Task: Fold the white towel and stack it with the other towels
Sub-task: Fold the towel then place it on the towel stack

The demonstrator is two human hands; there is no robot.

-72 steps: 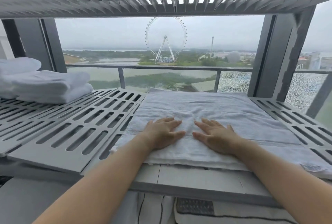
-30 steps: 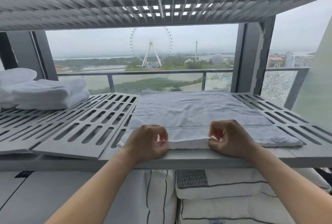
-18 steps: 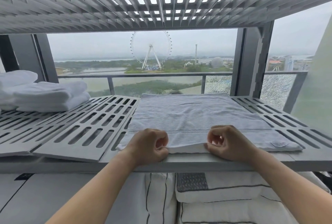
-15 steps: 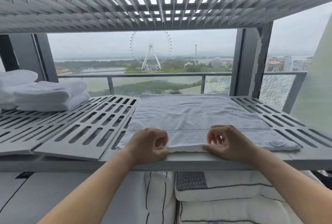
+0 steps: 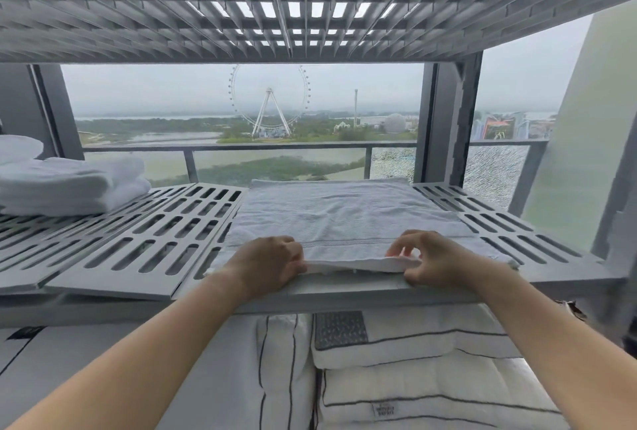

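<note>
A: So, what's biggest in view?

B: The grey slotted shelf, running under both hands and away to either side. Beyond the hands, the white towel lies flat on it, its near edge at the shelf's front lip.

A: And the other towels?

B: The folded towels are stacked well off to the left of the left hand, on the same shelf. Below the hands sit striped pillows.

A: The hands themselves?

B: The left hand is curled closed, pinching the towel's near edge. The right hand pinches that edge between thumb and fingertips, other fingers loosely bent, with the edge lifted slightly off the shelf.
</note>
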